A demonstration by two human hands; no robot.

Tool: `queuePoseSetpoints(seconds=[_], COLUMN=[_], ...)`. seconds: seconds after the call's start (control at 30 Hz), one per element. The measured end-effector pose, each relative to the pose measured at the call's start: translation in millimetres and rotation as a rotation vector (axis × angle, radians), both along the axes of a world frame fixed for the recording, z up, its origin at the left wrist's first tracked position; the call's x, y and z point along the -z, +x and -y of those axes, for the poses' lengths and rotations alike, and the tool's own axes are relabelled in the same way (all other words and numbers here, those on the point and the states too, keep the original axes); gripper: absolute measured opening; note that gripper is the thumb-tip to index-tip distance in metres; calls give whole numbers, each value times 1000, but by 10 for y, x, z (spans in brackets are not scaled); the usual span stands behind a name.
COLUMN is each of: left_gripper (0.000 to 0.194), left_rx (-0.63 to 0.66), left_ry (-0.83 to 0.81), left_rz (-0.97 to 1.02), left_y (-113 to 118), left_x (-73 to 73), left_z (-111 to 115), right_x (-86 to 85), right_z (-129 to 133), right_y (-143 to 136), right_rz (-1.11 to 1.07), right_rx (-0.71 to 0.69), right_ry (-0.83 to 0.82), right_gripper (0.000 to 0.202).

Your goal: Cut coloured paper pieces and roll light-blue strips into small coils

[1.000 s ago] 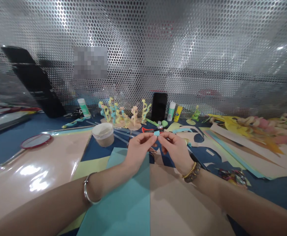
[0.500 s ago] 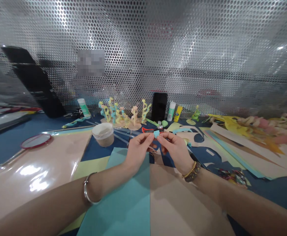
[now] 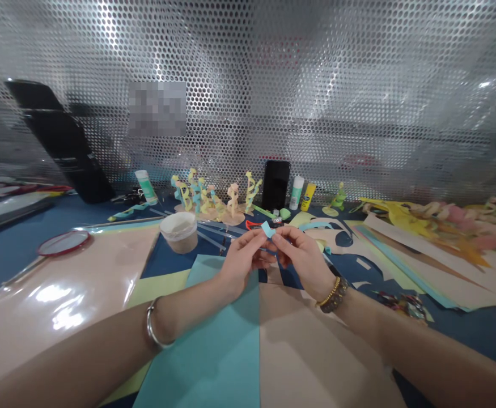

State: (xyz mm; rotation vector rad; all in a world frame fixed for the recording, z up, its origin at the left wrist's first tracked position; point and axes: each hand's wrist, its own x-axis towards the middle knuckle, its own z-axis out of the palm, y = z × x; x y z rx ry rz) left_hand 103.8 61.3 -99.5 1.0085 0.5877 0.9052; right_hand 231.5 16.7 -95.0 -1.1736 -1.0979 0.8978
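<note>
A small folded piece of light blue paper [image 3: 268, 229] is pinched between my two hands, above the table's middle. My left hand [image 3: 243, 258] has thumb and forefinger closed at its left side. From the right, the thumb and forefinger of my right hand [image 3: 301, 252] close on its other edge. Below my hands lie a blue paper sheet [image 3: 213, 328] and a beige paper sheet [image 3: 316, 345], side by side. A red-handled cutter [image 3: 254, 225] shows partly just behind my fingers.
A white tub [image 3: 178, 233] stands left of my hands. Behind it are curled paper figures [image 3: 205, 198] on a beige base. A phone [image 3: 275, 184], a glue stick [image 3: 296, 192] and a yellow tube [image 3: 308, 196] stand at the back. Paper sheets [image 3: 418, 260] lie on the right.
The blue paper piece has turned between my fingers and now tilts, showing more of its face. My left fingers have shifted slightly; the right hand stays nearly in place.
</note>
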Motion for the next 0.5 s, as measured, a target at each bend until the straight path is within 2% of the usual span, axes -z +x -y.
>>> queuePoseSetpoints(seconds=[0.17,0.33,0.5], left_gripper=[20,31,29], left_rx=[-14,-9,-87], left_ry=[-43,-14,30], left_rz=[6,-27,-51], left_y=[1,4,3], left_x=[-10,-4,-8], left_z=[-27,-38,-12], right_x=[-4,32,77], right_z=[-25,-67,-77], right_y=[43,88,91], right_rz=[40,80,67], right_rx=[-35,-42,-6], right_ry=[9,17,39], right_gripper=[28,24,22])
